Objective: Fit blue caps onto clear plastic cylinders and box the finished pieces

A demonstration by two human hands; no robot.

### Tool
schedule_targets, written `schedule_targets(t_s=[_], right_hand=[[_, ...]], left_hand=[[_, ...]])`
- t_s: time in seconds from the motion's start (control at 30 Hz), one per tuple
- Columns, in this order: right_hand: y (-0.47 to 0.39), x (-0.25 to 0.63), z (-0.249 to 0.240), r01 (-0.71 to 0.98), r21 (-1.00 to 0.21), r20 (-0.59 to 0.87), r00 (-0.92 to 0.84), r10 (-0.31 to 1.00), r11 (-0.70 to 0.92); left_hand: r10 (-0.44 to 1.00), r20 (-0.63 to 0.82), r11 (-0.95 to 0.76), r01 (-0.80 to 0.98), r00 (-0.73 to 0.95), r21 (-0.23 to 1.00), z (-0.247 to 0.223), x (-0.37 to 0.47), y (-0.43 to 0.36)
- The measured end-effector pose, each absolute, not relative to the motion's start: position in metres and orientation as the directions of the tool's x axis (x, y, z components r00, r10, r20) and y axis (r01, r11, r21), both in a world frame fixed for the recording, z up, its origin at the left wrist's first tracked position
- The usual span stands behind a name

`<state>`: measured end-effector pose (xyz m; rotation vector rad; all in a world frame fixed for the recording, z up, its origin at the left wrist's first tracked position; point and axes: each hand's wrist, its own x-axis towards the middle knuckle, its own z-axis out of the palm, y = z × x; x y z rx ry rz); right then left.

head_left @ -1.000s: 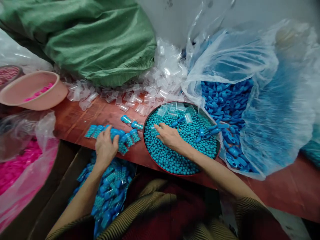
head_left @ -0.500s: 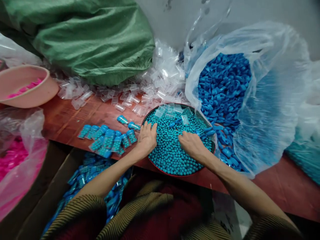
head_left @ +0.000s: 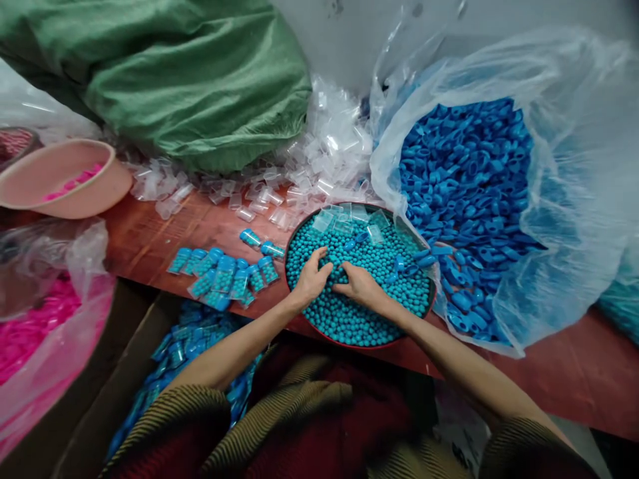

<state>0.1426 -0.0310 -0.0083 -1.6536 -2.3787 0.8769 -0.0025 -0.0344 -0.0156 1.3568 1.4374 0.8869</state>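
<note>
A round red-rimmed basin [head_left: 369,344] is full of small teal beads [head_left: 359,326]. My left hand [head_left: 313,278] is at the left part of the beads, thumb and fingers apart. Facing it from the right, my right hand [head_left: 360,285] has its fingertips down at the beads, thumb and forefinger spread. A narrow gap separates the two hands; no held thing shows in either. On the beads near the far rim lie several clear plastic containers [head_left: 374,234], and blue caps [head_left: 399,264] lie by the right rim. Filled bead containers with blue tops [head_left: 224,274] sit left of the basin.
A plastic bag [head_left: 387,159] of blue caps [head_left: 464,166] leans open at right. Loose clear containers [head_left: 299,193] are heaped behind, beside a green sack [head_left: 200,86]. At left are a pink bowl [head_left: 107,189] and pink pieces [head_left: 40,326]. Below the table edge lie more filled containers [head_left: 184,359].
My left hand has moved right, from the basin's left rim onto the beads. My right hand has shifted left and its fingers have opened from a closed shape. The view has shifted slightly.
</note>
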Motion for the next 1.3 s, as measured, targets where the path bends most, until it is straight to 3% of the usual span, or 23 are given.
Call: schedule_targets(t_s=[0.17,0.37,0.47,0.6,0.73,0.83,0.9,0.97,1.07,1.17,1.3], right_hand=[[-0.03,0.155,-0.019,0.593,-0.805,-0.146,-0.235,0.961,0.023],[-0.031,0.149,-0.023,0.146,-0.933,-0.349,-0.14,0.926,-0.33],[-0.032,0.149,-0.018,0.1,-0.946,-0.324,-0.195,0.926,-0.31],[-0.033,0.158,-0.014,0.318,-0.946,-0.158,-0.292,0.943,-0.061],[-0.033,0.169,-0.01,0.456,-0.874,-0.051,-0.43,0.901,0.169],[-0.03,0.178,-0.001,0.598,-0.756,-0.13,-0.536,0.834,0.267],[-0.023,0.183,0.008,0.75,-0.572,-0.253,-0.546,0.799,0.331],[-0.011,0.185,0.018,0.886,-0.347,-0.335,-0.422,0.842,0.306],[0.014,0.175,0.028,0.988,-0.134,-0.243,-0.109,0.964,0.078],[0.034,0.154,0.025,0.996,-0.074,-0.159,0.041,0.986,-0.053],[0.034,0.14,0.012,0.995,-0.061,-0.142,-0.092,0.986,0.084]], left_hand=[[0.975,-0.159,0.098,0.339,0.156,0.936,-0.008,0.001,-0.039],[0.943,-0.282,0.25,0.184,0.179,0.951,-0.006,0.015,-0.033],[0.924,-0.315,0.282,0.171,0.215,0.944,-0.006,0.015,-0.03],[0.926,-0.243,0.17,0.254,0.291,0.952,-0.002,0.006,-0.025],[0.817,-0.371,0.262,0.289,0.442,0.921,0.004,-0.004,-0.021],[0.758,-0.456,0.327,0.333,0.467,0.884,0.007,-0.007,-0.022],[0.779,-0.452,0.319,0.346,0.434,0.883,0.006,-0.007,-0.024],[0.812,-0.427,0.306,0.334,0.397,0.892,0.004,-0.007,-0.026],[0.825,-0.431,0.349,0.271,0.366,0.897,0.001,-0.008,-0.028],[0.783,-0.466,0.457,0.126,0.413,0.88,0.0,-0.012,-0.028],[0.726,-0.421,0.548,-0.088,0.544,0.832,0.001,-0.018,-0.027]])
